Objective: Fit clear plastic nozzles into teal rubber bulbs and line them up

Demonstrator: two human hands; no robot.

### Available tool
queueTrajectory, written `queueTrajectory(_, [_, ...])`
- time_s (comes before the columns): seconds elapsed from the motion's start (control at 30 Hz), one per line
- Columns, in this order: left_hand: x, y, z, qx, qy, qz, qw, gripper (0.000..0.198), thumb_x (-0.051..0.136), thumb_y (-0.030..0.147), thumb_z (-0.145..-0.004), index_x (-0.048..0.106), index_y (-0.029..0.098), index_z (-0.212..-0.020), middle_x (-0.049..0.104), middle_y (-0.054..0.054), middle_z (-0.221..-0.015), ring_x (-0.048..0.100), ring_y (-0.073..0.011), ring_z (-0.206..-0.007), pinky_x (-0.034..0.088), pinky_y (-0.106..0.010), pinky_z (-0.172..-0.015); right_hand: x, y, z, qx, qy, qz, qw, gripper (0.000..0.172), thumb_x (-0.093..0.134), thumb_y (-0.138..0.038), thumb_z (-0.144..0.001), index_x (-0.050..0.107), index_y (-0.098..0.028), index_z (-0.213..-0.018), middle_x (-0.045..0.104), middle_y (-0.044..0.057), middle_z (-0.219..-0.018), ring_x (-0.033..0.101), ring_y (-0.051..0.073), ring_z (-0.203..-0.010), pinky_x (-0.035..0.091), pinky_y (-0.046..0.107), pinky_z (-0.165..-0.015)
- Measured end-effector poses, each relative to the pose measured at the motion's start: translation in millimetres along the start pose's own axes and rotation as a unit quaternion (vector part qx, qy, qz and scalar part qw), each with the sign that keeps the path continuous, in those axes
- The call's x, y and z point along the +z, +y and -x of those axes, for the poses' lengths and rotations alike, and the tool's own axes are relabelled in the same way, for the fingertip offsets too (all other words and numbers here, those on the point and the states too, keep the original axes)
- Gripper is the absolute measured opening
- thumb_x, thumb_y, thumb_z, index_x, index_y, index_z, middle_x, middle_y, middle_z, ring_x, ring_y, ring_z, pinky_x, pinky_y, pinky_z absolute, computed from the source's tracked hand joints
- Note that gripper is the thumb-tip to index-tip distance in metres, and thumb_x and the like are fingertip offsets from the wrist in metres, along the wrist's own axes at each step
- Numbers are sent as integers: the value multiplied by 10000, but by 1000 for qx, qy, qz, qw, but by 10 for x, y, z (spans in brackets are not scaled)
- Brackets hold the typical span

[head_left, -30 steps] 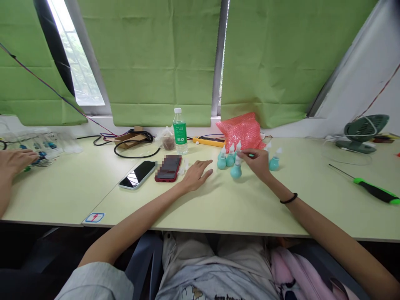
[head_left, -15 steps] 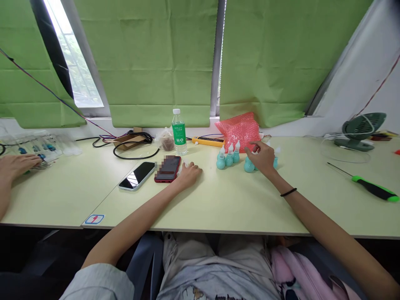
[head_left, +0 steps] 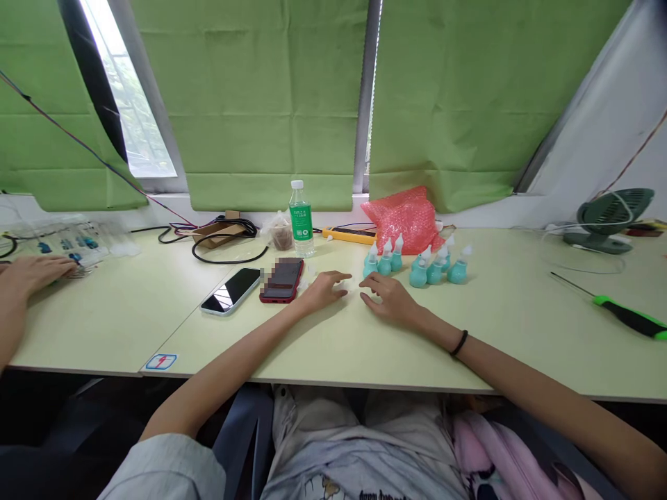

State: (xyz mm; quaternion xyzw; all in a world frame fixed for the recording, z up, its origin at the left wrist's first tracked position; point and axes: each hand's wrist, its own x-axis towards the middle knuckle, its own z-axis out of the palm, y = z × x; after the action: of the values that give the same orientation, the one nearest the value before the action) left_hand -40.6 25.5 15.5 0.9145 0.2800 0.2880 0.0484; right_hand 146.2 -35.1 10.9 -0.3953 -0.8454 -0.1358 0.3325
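My left hand (head_left: 324, 291) rests low over the desk just right of a red-cased phone (head_left: 282, 280), its fingers and thumb apart. Facing it across a small gap is my right hand (head_left: 390, 300), also with fingers spread and nothing visible in them. Small translucent pieces (head_left: 308, 275) lie between the phone and my left hand, partly covered by it. Beyond my right hand stand several teal squeeze bulbs with clear pointed tips, upright in two clusters. One bulb (head_left: 384, 264) belongs to the left cluster; another bulb (head_left: 457, 271) stands at the far right.
A second phone (head_left: 231, 292) lies at left. Behind are a water bottle (head_left: 301, 221), a yellow tool (head_left: 350, 235) and a pink bubble-wrap bag (head_left: 406, 221). A screwdriver (head_left: 622, 312) and small fan (head_left: 607, 219) are at right. Another person's hand (head_left: 36, 274) is at far left.
My right hand has moved left and toward me from the right bulb cluster to near my left hand. The bulbs it covered now show. My left hand's fingers have stretched out to the right.
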Motion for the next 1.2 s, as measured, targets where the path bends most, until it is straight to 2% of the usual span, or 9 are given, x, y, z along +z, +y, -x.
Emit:
queueTrajectory(0.17, [-247,-218,-37,-65,76,-117,988,341,357,175,-778,456,157,-1103,543,-74,-1046,452,-179,-983,364,-321,-837,133,51,50,28,-58,-17,998,252,417,-163,-734,491,-141,-974,518,94,-960,494,177,-880,427,314,-739])
queueTrajectory(0.3, [-300,-372,14,-137,40,-235,961,419,322,123,-770,360,211,-1178,456,-72,-1166,297,-266,-1113,256,-512,-861,246,101,2,17,-107,29,994,318,375,-148,-752,453,-108,-1058,468,128,-1093,421,205,-1023,373,339,-840])
queueTrajectory(0.37, [-269,-399,43,-137,14,-264,955,440,316,112,-766,339,246,-1185,395,-59,-1224,234,-294,-1143,171,-596,-843,299,98,-74,10,-137,55,989,351,348,-121,-756,424,-96,-1098,448,139,-1121,414,211,-1031,365,342,-838])
queueTrajectory(0.47, [-218,-397,54,-118,-30,-279,953,405,327,82,-745,442,255,-1094,387,-59,-1227,232,-309,-1139,105,-634,-819,346,82,-212,17,-194,102,976,399,331,-55,-730,398,-80,-1123,482,144,-1061,433,218,-988,367,338,-802])
queueTrajectory(0.57, [-198,-390,36,-121,-50,-273,953,380,332,26,-704,536,220,-960,493,-78,-1106,320,-281,-1085,93,-610,-832,346,65,-312,52,-241,130,960,437,323,-12,-709,374,-78,-1138,526,129,-946,460,207,-916,372,304,-751])
queueTrajectory(0.7, [-196,-415,16,-139,-62,-234,960,446,327,-55,-610,546,178,-922,577,-75,-935,452,-214,-954,192,-501,-848,320,54,-357,69,-254,152,952,403,312,2,-712,418,-116,-1082,504,114,-946,477,191,-867,367,270,-692])
queueTrajectory(0.97, [-194,-402,3,-85,-69,-199,974,472,344,-45,-569,542,126,-961,549,-84,-938,474,-165,-880,370,-261,-732,295,87,-367,102,-293,192,931,230,314,-50,-741,524,-89,-824,530,136,-836,518,199,-745,341,266,-583])
queueTrajectory(1.1, [-239,-309,-3,-78,-64,-220,970,450,341,-37,-595,548,123,-960,537,-91,-941,453,-165,-897,374,-257,-733,242,89,-335,118,-289,191,930,214,312,-97,-769,523,-92,-804,546,134,-801,524,187,-710,324,254,-558])
queueTrajectory(1.2, [-310,-220,13,-105,-68,-262,957,365,391,27,-626,563,139,-927,545,-100,-918,436,-211,-913,368,-319,-721,198,72,-259,131,-279,191,932,222,298,-152,-796,514,-106,-817,555,118,-799,524,183,-724,317,248,-556])
